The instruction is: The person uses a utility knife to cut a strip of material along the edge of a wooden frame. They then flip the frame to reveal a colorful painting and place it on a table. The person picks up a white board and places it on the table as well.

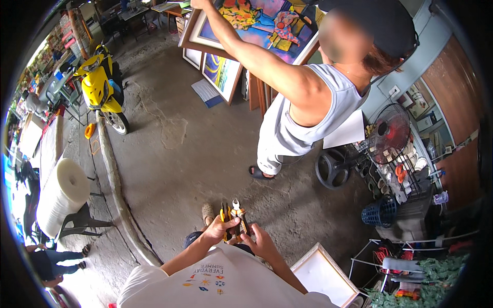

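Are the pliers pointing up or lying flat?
Pointing up. The pliers stand with their metal head on top, away from the person, and their yellow-and-black handles gripped below by the left hand and the right hand.

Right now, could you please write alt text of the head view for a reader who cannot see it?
Both hands, left hand and right hand, hold pliers with yellow handles over a concrete floor. Ahead, another person lifts a colourful framed painting; a yellow scooter stands left.

One head-worn fisheye view, looking steeply down.
It sits close above the wearer's hands, facing the grey concrete floor (195, 154); edges bend outward.
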`<state>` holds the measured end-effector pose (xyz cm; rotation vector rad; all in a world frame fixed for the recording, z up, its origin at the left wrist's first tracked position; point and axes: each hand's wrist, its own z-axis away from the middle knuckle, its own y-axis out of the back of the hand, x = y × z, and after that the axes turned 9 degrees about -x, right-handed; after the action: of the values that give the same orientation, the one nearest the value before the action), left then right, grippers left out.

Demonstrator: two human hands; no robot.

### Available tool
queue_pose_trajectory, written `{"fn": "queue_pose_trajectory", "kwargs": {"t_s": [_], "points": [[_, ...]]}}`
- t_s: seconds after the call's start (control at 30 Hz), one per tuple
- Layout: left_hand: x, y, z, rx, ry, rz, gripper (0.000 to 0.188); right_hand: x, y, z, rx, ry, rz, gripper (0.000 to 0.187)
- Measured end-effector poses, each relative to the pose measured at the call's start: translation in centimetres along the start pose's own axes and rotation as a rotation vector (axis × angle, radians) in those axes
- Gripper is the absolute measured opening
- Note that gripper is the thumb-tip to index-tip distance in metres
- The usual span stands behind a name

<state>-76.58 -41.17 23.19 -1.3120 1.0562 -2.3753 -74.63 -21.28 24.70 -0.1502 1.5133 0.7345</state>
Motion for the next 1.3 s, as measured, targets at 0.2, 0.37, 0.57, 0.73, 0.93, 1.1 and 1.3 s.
{"fn": "queue_pose_trajectory", "kwargs": {"t_s": [0.2, 0.37, 0.57, 0.73, 0.93, 1.1, 1.3], "points": [[0.8, 4.5, -1.2, 0.029, -0.039, -0.021, 0.038, -1.3, -0.4, -4.1, -0.003, 0.057, 0.031, 0.037], [4.6, 5.4, -1.3, 0.053, -0.017, 0.065, 0.039, -1.7, -1.6, -7.4, 0.008, 0.009, 0.102, 0.041], [6.6, 7.6, -0.8, 0.014, 0.009, 0.063, 0.04, -2.0, -3.6, -8.9, -0.07, -0.104, -0.021, 0.028], [4.9, 8.2, -0.4, 0.082, 0.022, 0.126, 0.043, -1.5, -4.6, -8.5, -0.13, -0.172, -0.42, 0.025], [6.9, 7.1, -0.6, -0.051, 0.072, -0.022, 0.039, 1.3, -5.1, -8.1, -0.138, -0.254, -0.621, 0.023], [7.9, 5.9, -1.0, -0.069, 0.074, -0.013, 0.039, -0.1, -4.3, -8.2, -0.174, -0.261, -0.727, 0.024], [6.7, 7.4, -0.9, -0.104, 0.033, 0.014, 0.048, -0.7, -3.7, -8.6, -0.221, -0.18, -0.722, 0.027]]}}
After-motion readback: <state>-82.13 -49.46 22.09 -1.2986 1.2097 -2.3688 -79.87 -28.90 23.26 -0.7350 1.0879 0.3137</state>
